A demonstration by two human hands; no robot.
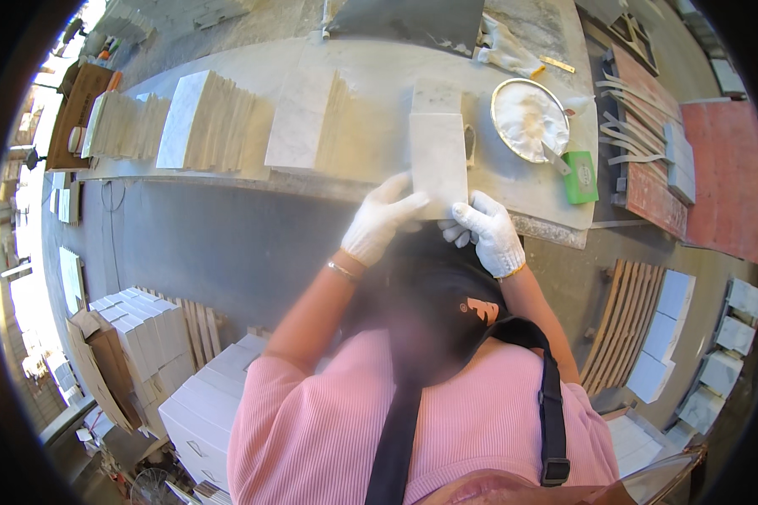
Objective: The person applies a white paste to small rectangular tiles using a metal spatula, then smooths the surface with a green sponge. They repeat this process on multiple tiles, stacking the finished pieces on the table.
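Note:
A long white marble-look tile (440,160) is between my two gloved hands, its near end toward me and its far end over the worktable. My left hand (382,220) grips the tile's left edge near its lower corner, thumb on top. My right hand (487,231) pinches the lower right corner between thumb and fingers. Just beyond the tile's far end, another pale tile (435,97) lies on the table. To the right stands a round bowl (499,139) of white paste or powder, a flat scraper (556,158) at its rim. A green box (579,178) sits beside it.
Tile stacks (299,122) stand in a row along the left of the worktable (370,160). White work gloves (509,49) lie at the back right. A wooden pallet (627,324) with white boxes is on the right floor; stacked white boxes (215,396) stand low on the left.

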